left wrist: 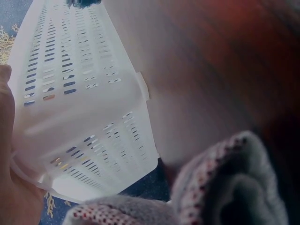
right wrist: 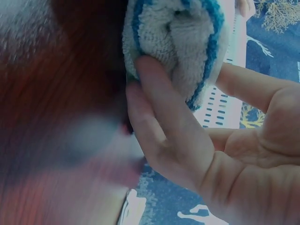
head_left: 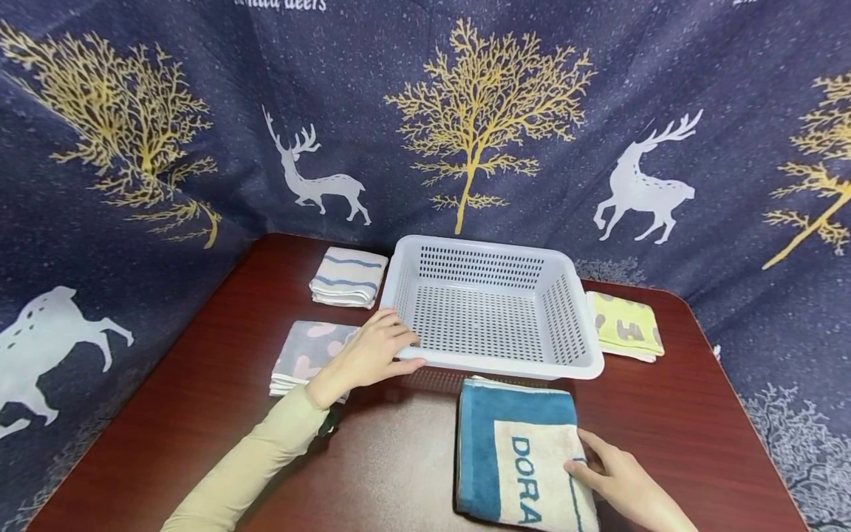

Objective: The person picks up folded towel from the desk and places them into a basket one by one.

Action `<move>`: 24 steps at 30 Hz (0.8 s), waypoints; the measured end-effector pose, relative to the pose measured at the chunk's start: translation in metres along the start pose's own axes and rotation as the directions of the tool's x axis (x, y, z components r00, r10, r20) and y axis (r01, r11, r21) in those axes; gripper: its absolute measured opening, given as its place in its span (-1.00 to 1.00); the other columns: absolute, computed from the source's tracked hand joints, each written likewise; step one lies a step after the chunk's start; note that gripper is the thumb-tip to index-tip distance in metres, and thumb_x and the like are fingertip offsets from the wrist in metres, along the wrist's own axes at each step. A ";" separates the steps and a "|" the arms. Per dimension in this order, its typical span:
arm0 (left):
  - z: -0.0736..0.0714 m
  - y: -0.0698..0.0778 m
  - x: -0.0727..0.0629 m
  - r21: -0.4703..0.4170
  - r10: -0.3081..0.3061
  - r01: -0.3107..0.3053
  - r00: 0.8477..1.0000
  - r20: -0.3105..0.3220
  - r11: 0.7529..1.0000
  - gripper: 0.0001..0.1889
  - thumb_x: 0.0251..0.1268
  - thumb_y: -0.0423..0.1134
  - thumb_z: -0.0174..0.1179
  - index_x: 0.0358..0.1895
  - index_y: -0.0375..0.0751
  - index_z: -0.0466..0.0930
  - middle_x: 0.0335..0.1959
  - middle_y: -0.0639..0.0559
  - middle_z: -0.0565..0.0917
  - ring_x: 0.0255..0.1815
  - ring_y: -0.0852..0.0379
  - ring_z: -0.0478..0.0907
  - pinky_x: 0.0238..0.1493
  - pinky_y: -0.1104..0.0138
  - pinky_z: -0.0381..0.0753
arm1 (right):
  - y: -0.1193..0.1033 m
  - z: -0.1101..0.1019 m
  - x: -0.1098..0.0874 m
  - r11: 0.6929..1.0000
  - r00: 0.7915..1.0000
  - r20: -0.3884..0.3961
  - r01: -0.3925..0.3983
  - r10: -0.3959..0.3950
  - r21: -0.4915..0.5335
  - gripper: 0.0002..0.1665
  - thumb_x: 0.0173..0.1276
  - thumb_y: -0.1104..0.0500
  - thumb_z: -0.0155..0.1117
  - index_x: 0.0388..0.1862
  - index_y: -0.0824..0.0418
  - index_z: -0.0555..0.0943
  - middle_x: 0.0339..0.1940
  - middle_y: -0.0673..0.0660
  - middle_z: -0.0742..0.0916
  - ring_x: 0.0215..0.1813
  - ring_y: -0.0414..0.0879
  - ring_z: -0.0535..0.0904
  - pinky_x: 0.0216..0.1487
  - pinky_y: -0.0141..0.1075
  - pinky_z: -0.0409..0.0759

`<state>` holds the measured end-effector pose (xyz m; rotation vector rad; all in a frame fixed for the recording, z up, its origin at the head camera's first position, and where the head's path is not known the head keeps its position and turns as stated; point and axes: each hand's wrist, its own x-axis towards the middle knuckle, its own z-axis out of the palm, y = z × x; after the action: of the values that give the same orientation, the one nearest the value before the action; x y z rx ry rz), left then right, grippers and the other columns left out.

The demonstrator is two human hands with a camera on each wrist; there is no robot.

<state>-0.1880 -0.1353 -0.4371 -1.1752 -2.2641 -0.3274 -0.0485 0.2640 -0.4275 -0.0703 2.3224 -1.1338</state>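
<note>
A light grey plastic basket (head_left: 479,362) with slotted walls stands at the back of the table. My left hand (head_left: 372,347) holds its near left corner, fingers over the rim and thumb along the front edge. The basket's outer wall (left wrist: 75,117) fills much of the left wrist view. In front of the basket lies a folded blue and white towel (head_left: 485,436) with the letters DORA. My right hand (head_left: 621,476) grips this towel's right edge, thumb on top and fingers below. The right wrist view shows the towel's rolled end (right wrist: 173,47) between thumb and fingers (right wrist: 164,98).
To the basket's left lie a folded white towel with blue stripes (head_left: 349,277) and, nearer, a grey and pink one (head_left: 309,347) partly behind my left hand. A folded yellow towel (head_left: 625,325) touches or nearly touches the basket's right side. A dark patterned cloth (head_left: 532,185) hangs behind the table.
</note>
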 end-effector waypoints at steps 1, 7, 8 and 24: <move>0.000 0.000 0.000 0.001 0.000 0.000 1.000 0.000 1.000 -0.49 0.40 0.24 -0.07 -0.29 -0.07 0.69 -0.39 0.12 0.72 -0.23 0.09 0.54 0.17 0.20 0.42 | -0.001 0.001 0.000 1.000 1.000 -0.009 -0.002 0.001 -0.015 -0.09 0.39 -0.05 0.19 0.39 0.57 0.12 -0.14 0.23 0.73 -0.21 -0.07 0.70 -0.35 -0.23 0.68; 0.001 0.000 0.000 0.007 -0.002 0.002 1.000 0.005 1.000 -0.57 0.32 0.20 0.05 -0.29 -0.07 0.69 -0.39 0.12 0.71 -0.23 0.08 0.54 0.17 0.20 0.42 | -0.004 0.008 0.000 0.997 0.999 -0.051 0.001 -0.005 -0.076 -0.16 0.36 -0.09 0.20 0.36 0.49 0.24 -0.31 0.09 0.70 -0.35 -0.24 0.59 -0.42 -0.34 0.59; 0.001 0.000 0.000 0.006 -0.001 0.001 1.000 0.003 1.000 -0.58 0.32 0.20 0.06 -0.30 -0.07 0.69 -0.40 0.12 0.71 -0.24 0.09 0.54 0.17 0.20 0.42 | -0.005 0.008 0.000 0.998 0.999 -0.051 0.002 -0.005 -0.058 -0.16 0.37 -0.08 0.20 0.36 0.49 0.23 -0.27 0.12 0.71 -0.33 -0.23 0.61 -0.41 -0.33 0.61; 0.003 -0.001 -0.001 0.002 0.001 -0.001 1.000 -0.012 1.000 -0.55 0.34 0.22 0.03 -0.31 -0.07 0.68 -0.40 0.12 0.71 -0.23 0.08 0.54 0.18 0.21 0.41 | -0.008 0.017 0.005 1.000 0.998 -0.054 0.010 -0.010 0.012 -0.11 0.37 -0.05 0.22 0.41 0.51 0.16 -0.09 0.23 0.73 -0.17 -0.11 0.69 -0.33 -0.26 0.69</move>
<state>-0.1892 -0.1350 -0.4403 -1.1703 -2.2527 -0.3315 -0.0460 0.2457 -0.4319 -0.0473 2.3651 -1.1683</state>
